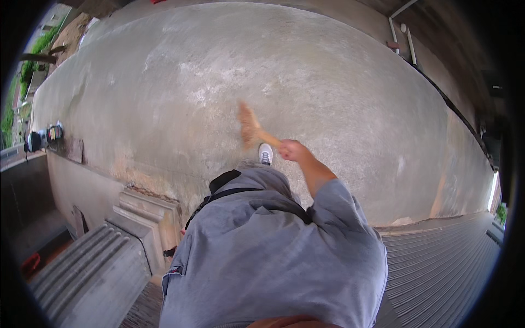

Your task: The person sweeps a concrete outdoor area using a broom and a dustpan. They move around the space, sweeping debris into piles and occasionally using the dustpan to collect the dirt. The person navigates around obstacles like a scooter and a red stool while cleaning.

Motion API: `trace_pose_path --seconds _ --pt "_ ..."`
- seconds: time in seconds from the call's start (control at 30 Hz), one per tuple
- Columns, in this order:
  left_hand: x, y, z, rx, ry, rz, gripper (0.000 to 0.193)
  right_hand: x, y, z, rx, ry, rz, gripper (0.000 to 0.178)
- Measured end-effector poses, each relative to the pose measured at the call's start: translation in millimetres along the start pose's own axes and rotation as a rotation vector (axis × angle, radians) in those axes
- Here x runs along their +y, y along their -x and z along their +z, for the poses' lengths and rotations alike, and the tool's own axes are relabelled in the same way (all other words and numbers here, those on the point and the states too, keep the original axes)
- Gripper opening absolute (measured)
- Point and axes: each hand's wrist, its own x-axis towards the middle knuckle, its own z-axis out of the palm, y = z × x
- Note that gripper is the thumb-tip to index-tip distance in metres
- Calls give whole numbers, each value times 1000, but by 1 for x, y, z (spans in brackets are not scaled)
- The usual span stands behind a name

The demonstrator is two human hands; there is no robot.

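Note:
My right hand is closed round the light-coloured handle of a hand broom. The broom's tan, fan-shaped head is smeared by motion over the grey concrete floor, left of and beyond the hand. Whether the bristles touch the floor I cannot tell. Just below the broom, a white shoe pokes out past my grey shirt. Of my left hand only a sliver of skin seems to show at the shirt's left side; its fingers are hidden.
A moulded concrete pillar base and a ribbed slab stand close on my left. A dark device sits on the far left ledge. White pipes run along the wall at upper right. Ribbed sheeting lies at lower right.

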Motion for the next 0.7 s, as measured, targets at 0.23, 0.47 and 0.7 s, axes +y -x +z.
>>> trace_pose_path --seconds 0.23,0.47,0.7 --pt "102 -43 71 -101 -52 53 16 -59 169 -147 538 -374 -70 22" --pt "233 -86 171 -303 -200 247 18 -43 154 -200 980 -476 -247 18" --pt "357 -67 260 -261 -12 265 18 -35 116 -190 1108 -343 -347 5"
